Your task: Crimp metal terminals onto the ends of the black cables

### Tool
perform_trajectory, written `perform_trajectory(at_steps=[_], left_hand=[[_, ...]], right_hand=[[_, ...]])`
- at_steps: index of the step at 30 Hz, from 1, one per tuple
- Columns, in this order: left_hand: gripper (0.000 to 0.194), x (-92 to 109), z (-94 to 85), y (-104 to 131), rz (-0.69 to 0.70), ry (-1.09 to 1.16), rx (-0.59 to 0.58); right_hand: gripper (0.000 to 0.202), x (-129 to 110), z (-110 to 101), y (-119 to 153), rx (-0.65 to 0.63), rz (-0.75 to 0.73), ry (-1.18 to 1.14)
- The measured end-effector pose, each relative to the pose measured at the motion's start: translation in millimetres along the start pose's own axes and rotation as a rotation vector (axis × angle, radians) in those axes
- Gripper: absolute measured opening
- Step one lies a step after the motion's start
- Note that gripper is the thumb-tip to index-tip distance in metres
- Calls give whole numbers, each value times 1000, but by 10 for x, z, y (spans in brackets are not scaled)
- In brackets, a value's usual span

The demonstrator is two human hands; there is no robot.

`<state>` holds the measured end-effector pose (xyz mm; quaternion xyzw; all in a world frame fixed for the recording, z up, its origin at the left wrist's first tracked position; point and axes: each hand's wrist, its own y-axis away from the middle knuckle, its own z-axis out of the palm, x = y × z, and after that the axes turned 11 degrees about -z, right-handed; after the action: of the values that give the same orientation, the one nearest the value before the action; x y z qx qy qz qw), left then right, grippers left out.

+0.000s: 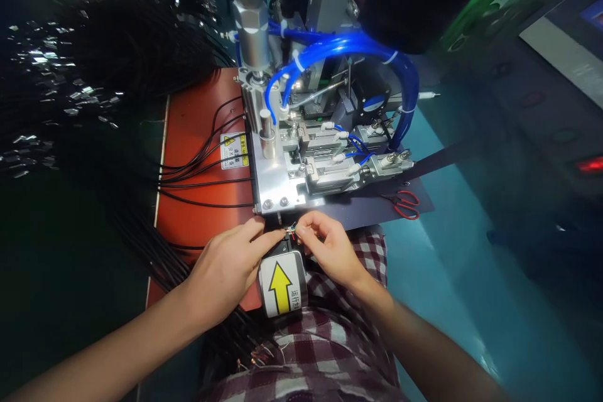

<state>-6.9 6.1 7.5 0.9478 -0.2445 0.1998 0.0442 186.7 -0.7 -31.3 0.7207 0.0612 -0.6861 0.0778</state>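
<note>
My left hand (230,257) lies at the front edge of the machine, its fingers curled and its thumb against a small bundle of thin coloured wires (291,231). A black cable (188,246) runs in under this hand from the left, and the grip on it is mostly hidden. My right hand (330,248) faces it from the other side, thumb and forefinger pinched on the wire ends. Red and green strands show between the hands. Just below is a rounded guide with a yellow arrow label (281,286). The metal wire-processing machine (277,182) stands directly beyond both hands.
Several black cables (207,185) cross the orange-red surface (198,119) into the machine. A large cable bundle (141,44) with shiny ends lies at the left. Red-handled scissors (406,204) rest on the dark plate at right. Blue air hoses (348,44) arch above the machine.
</note>
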Motion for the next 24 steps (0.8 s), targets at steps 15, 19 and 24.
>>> perform_trajectory(at_steps=[15, 19, 24], left_hand=[[35, 15, -17, -24, -12, 7, -19], [34, 13, -18, -30, -7, 9, -14], [34, 14, -25, -33, -5, 5, -13]], right_hand=[[15, -19, -1, -24, 8, 2, 16], [15, -27, -2, -24, 9, 2, 17], [16, -25, 1, -15, 8, -5, 21]])
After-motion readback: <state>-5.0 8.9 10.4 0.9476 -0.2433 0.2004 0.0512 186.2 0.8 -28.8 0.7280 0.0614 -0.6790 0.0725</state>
